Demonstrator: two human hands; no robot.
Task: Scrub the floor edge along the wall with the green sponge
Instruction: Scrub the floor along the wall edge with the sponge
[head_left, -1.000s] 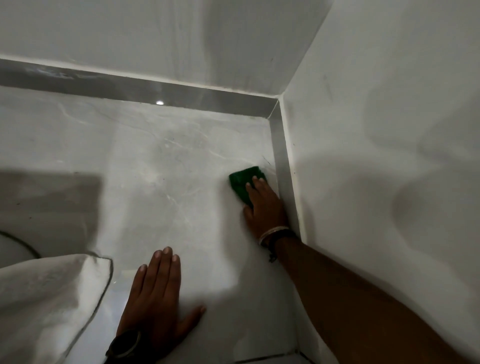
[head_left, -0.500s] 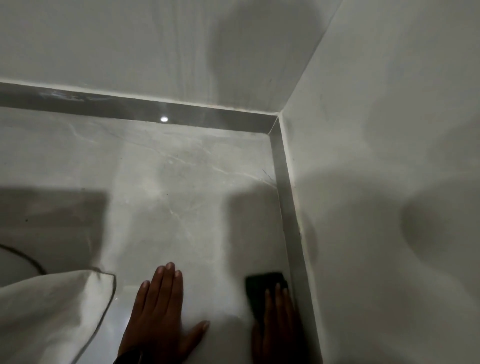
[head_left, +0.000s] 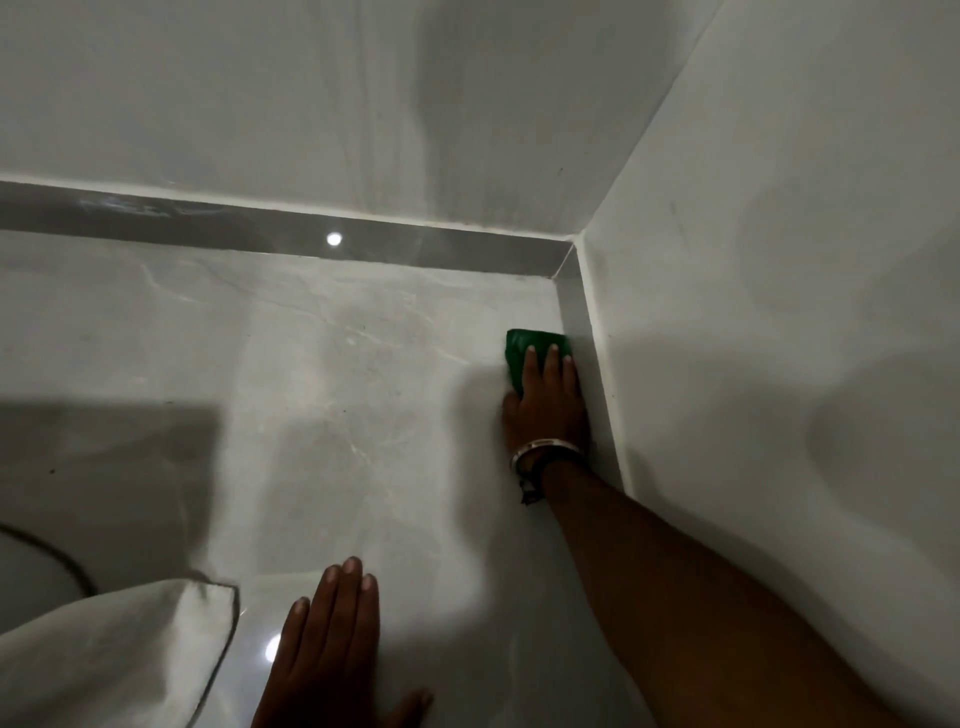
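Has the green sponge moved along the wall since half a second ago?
Yes. The flat green sponge, pressed under the right hand, has slid forward beside the grey skirting strip, toward the room corner.

A white cloth (head_left: 109, 660) with a dark trim lies crumpled at the lower left. Beside it a thin dark cable (head_left: 54, 553) curves over the glossy surface, where a small round light reflection (head_left: 334, 238) shines.
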